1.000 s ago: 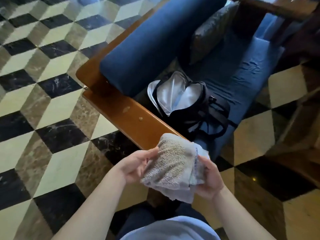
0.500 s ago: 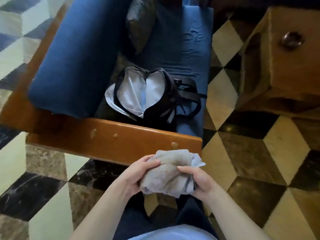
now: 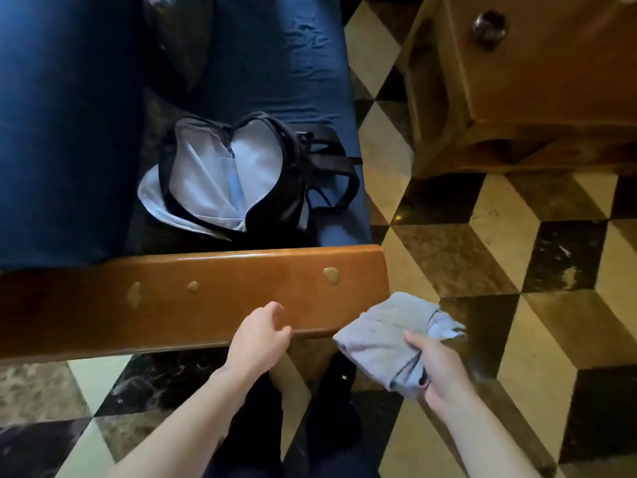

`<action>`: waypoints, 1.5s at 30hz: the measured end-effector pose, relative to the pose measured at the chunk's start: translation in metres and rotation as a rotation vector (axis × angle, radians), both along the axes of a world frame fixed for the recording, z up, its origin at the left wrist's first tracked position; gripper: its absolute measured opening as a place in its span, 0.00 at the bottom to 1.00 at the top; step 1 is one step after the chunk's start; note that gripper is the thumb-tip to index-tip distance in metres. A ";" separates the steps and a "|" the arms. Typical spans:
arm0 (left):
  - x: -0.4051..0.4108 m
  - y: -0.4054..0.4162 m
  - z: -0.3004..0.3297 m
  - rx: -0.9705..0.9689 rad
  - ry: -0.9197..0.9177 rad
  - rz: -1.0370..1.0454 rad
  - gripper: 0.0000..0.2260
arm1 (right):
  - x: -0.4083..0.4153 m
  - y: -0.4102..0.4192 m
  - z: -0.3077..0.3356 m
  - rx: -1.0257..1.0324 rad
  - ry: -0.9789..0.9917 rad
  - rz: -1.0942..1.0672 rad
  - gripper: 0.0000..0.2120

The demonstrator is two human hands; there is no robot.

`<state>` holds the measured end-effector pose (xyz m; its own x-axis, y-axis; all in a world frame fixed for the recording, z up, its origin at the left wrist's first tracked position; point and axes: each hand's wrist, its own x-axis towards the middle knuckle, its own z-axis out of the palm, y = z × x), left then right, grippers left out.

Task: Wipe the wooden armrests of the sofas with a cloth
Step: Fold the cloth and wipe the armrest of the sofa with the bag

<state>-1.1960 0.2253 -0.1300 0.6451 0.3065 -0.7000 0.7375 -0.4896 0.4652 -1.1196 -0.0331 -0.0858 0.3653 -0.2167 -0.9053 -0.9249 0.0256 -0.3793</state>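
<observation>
Head view, looking steeply down. The sofa (image 3: 275,81) is cut off by the top and left edges, so only part of its blue seat and a blue cushion (image 3: 65,132) show; a darker pillow at the top is too dim to make out. The wooden cabinet (image 3: 537,91) at upper right is cropped by the frame, with one round knob (image 3: 489,25) visible. Both forearms enter from the bottom edge, and the person's dark legs are only partly seen between them.

The left hand (image 3: 256,339) rests at the near edge of the wooden armrest (image 3: 213,298), fingers loosely curved with the tips on the wood; it holds nothing. The right hand (image 3: 444,367) grips the folded grey cloth (image 3: 382,336), thumb on top and fingers curled beneath. The cloth sits just off the armrest's right end, near its lower corner; whether it touches the wood cannot be told.

The armrest runs across the frame, glossy, with three pale spots (image 3: 331,274) on its top face. Behind it, an open black backpack (image 3: 238,177) with a light lining lies on the seat. The floor (image 3: 517,253) is polished stone in a cube pattern of cream, brown and black tiles.
</observation>
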 end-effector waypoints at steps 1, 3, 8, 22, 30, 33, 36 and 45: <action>0.006 -0.007 -0.004 0.095 -0.058 -0.088 0.20 | 0.007 -0.001 -0.002 -0.093 -0.044 0.049 0.04; 0.016 -0.019 -0.011 0.249 -0.148 -0.202 0.23 | 0.018 0.002 -0.009 -0.284 -0.191 0.178 0.03; 0.032 -0.032 -0.040 0.417 -0.118 -0.391 0.34 | 0.024 0.035 -0.051 -0.501 -0.533 0.488 0.11; 0.001 -0.013 -0.095 0.573 -0.167 -0.254 0.50 | -0.015 0.111 -0.150 -0.614 -0.898 1.252 0.40; -0.029 -0.008 -0.099 0.555 -0.165 -0.206 0.50 | 0.003 0.060 -0.162 -0.569 -1.118 1.862 0.39; -0.032 -0.007 -0.097 0.557 -0.175 -0.220 0.51 | 0.029 0.020 -0.162 -0.633 -1.186 1.901 0.36; -0.031 -0.008 -0.098 0.557 -0.167 -0.210 0.52 | 0.021 0.018 -0.160 -0.778 -1.005 1.664 0.42; -0.030 -0.012 -0.104 0.582 -0.190 -0.170 0.51 | -0.021 0.163 -0.160 -0.875 -0.562 0.846 0.52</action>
